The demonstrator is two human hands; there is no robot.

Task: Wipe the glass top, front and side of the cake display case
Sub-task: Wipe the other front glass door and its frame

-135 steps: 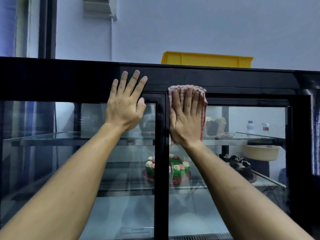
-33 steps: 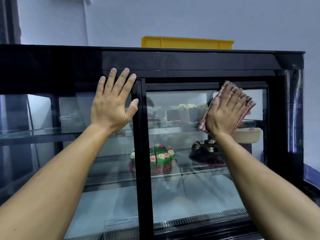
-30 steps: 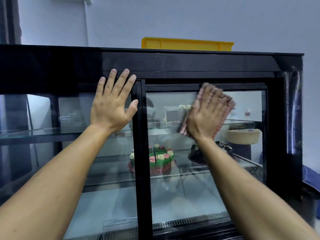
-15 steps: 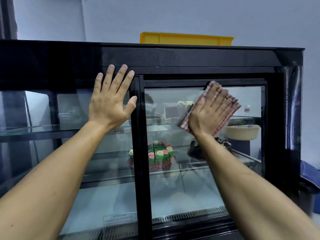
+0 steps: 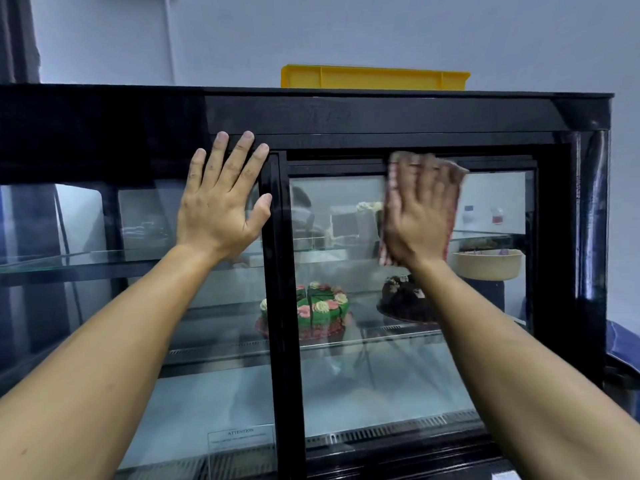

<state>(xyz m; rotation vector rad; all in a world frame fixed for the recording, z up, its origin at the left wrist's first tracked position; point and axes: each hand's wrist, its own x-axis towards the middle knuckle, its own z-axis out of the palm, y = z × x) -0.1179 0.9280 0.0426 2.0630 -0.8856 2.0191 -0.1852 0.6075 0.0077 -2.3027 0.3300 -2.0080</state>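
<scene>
The black-framed cake display case [image 5: 381, 114] fills the view, with two glass sliding doors. My left hand [image 5: 221, 199] lies flat with fingers spread on the left door, beside the centre frame post [image 5: 277, 271]. My right hand [image 5: 420, 216] presses a red-and-white checked cloth [image 5: 453, 188] flat against the upper part of the right glass door [image 5: 398, 375]; hand and cloth are motion-blurred. The cloth's edges show around my fingers and under my palm.
Inside are a green cake with rosettes [image 5: 311, 310], a dark chocolate cake [image 5: 401, 299] and a beige bowl [image 5: 488, 265] on glass shelves. A yellow crate [image 5: 374, 77] sits on top of the case. A white wall rises behind; the case's right corner post [image 5: 590, 237] stands near the frame edge.
My right hand with the cloth has swept side to side across the upper right glass, now upright near the top rail. The left hand has stayed pressed on the left door.
</scene>
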